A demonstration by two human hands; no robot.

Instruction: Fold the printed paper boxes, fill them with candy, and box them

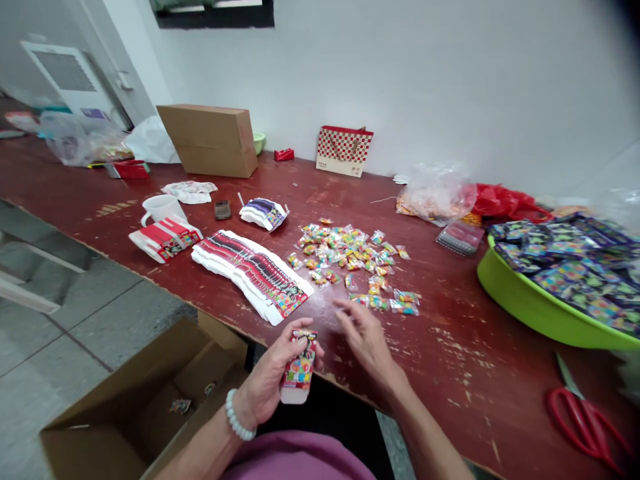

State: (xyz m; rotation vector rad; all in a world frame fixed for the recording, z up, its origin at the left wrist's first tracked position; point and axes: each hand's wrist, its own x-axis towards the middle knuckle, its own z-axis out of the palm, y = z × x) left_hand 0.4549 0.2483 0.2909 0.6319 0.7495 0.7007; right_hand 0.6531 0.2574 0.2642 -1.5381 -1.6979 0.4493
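Observation:
My left hand holds a small printed candy box, its thumb on the colourful front and a white flap showing at the lower end. My right hand hovers over the table edge, fingers stretched forward and nothing visible in them. Just beyond its fingertips lie small clear packets of coloured candies in a loose heap. To the left of the heap, a long overlapping row of flat red cartons runs along the table.
An open cardboard box stands below the table at left. On the right are a green basin full of dark packets and red-handled scissors. A white mug, a purple carton stack and a closed carton stand farther back.

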